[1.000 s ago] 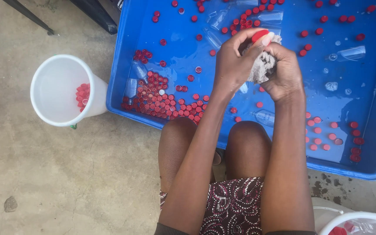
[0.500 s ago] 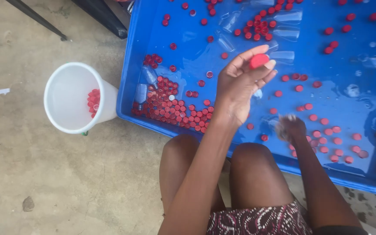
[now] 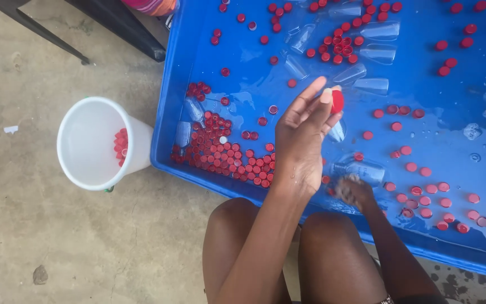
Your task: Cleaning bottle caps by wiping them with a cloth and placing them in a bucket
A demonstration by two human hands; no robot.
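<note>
Nearest the camera, the right hand (image 3: 356, 191) dips low into the shallow water of the blue tub (image 3: 171, 84), blurred; it seems closed around a pale wad, perhaps a cloth or sponge, though that is hard to tell. Just above it the left hand (image 3: 302, 138) is raised with fingers loosely spread, pinching a red bottle cap (image 3: 337, 101) between thumb and fingertip. The cap looks light, rigid and wet, so likely slippery; its ribbed rim seems the surest place to grip. Left of the hand, a heap of red caps (image 3: 226, 155) lies in the tub's corner, and clear plastic bottles (image 3: 367, 56) float farther off. A white bucket (image 3: 88, 143) beside the tub on the concrete floor (image 3: 40, 236) holds a few caps.
</note>
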